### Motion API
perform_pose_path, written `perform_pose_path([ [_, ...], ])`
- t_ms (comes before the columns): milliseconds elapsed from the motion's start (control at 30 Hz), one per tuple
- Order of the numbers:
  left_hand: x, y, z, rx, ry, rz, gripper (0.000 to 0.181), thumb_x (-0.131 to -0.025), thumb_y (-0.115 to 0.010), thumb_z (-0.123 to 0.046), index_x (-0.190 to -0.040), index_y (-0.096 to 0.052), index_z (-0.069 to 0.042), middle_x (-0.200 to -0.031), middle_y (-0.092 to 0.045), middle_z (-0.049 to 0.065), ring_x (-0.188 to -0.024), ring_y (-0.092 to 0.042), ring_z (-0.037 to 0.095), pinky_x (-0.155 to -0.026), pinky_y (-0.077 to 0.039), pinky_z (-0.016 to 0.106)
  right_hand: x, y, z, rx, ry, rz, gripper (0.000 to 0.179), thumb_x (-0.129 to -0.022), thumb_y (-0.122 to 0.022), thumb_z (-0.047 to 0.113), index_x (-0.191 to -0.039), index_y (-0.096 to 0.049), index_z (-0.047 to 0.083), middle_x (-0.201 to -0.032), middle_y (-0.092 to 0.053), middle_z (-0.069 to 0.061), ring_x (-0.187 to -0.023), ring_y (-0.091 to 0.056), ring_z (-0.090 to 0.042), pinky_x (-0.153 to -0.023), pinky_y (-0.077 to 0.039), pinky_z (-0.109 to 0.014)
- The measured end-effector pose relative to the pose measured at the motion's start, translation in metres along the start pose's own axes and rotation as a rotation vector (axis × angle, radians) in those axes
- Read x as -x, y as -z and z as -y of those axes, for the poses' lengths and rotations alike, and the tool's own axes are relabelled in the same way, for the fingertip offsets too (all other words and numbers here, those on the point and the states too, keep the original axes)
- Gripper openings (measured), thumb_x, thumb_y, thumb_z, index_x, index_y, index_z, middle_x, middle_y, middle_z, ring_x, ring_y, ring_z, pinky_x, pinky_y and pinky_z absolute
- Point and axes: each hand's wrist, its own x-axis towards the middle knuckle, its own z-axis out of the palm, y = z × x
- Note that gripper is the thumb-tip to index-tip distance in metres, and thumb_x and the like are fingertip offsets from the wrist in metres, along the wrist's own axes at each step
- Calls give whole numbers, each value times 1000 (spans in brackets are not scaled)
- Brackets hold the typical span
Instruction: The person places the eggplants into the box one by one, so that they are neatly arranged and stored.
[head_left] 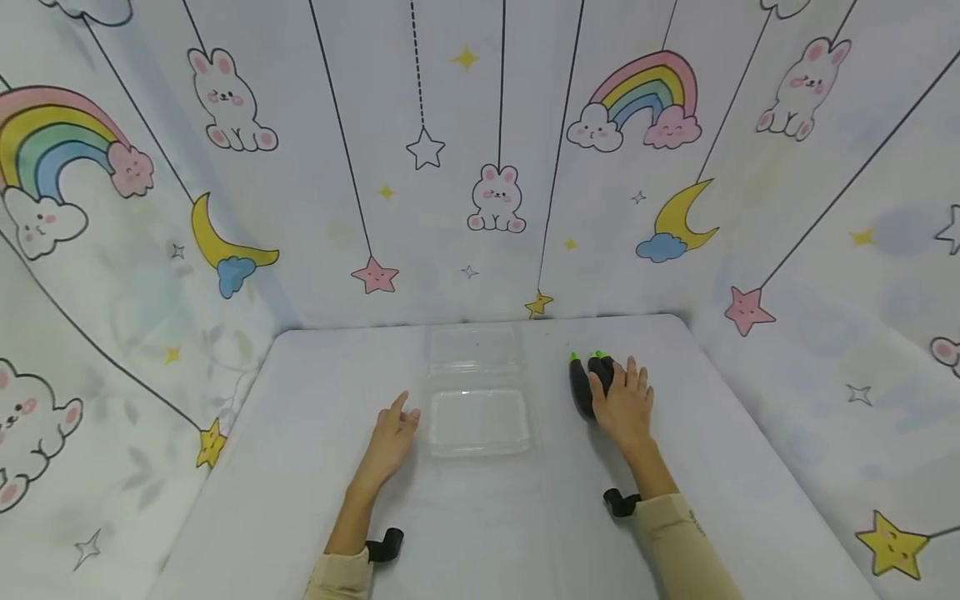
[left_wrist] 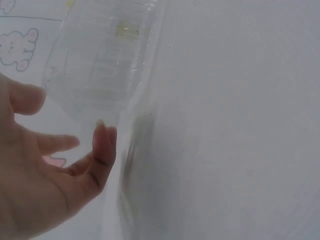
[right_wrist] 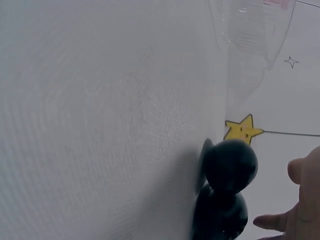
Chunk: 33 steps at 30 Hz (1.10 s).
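Observation:
Dark toy-like eggplants (head_left: 581, 388) with bright green stems lie side by side at the right of the white table. My right hand (head_left: 626, 407) is over the right-hand ones with its fingers spread. In the right wrist view, two rounded eggplant ends (right_wrist: 231, 166) show, with the thumb and a finger apart from them. A clear plastic box (head_left: 480, 454) lies unfolded at the middle, its lid (head_left: 474, 370) on the far side. My left hand (head_left: 392, 435) hovers just left of the box, fingers loosely bent and holding nothing. The left wrist view shows the box's clear wall (left_wrist: 95, 65) beyond the fingers.
The white table (head_left: 277, 467) meets a cloth backdrop (head_left: 315, 208) at its far edge and sides, printed with rabbits, stars and rainbows. Each wrist carries a small black camera mount (head_left: 386, 545).

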Motion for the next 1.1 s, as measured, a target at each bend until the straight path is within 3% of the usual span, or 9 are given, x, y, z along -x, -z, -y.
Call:
perform_pose_path([
  [133,-3,-3,-1,33,-7,7,59,-112,-46,-32,-160,-34,0,-116,-52,18,-88,-58,23,-80,-49,39,-5,3,-3,-9,-39,-22,78,-111,-36,54,-154,-34,-10,-165,-14,-37,-150,-7,-62,-115,-12,-79],
  [267,-3,-5,-3,46,-4,11,56,-111,-46,-25,-160,-35,0,-109,-55,16,-80,-58,20,-72,-48,34,-8,4,-8,-30,-78,-60,77,-110,-37,53,-153,-37,-10,-162,-22,-37,-147,-17,-64,-111,-18,-81],
  [500,-2,-7,-5,84,36,46,55,-112,-45,-21,-163,-31,-5,-101,-60,15,-77,-57,21,-69,-48,34,-13,4,-20,-70,-119,-139,63,-109,-48,39,-149,-44,-10,-153,-38,-36,-136,-40,-61,-99,-37,-79],
  [700,-1,-9,-5,107,50,73,53,-112,-43,-20,-163,-32,-7,-98,-60,12,-78,-57,21,-67,-46,32,-18,4,-26,-59,-158,-116,56,-108,-50,29,-147,-46,-11,-148,-42,-39,-125,-47,-63,-93,-43,-76],
  [1100,0,-10,-5,230,60,96,53,-111,-43,-14,-162,-31,-5,-91,-55,10,-69,-52,17,-58,-44,25,-23,7,-32,-60,-195,-31,53,-106,-48,25,-148,-47,-8,-137,-51,-40,-122,-52,-58,-94,-48,-69],
])
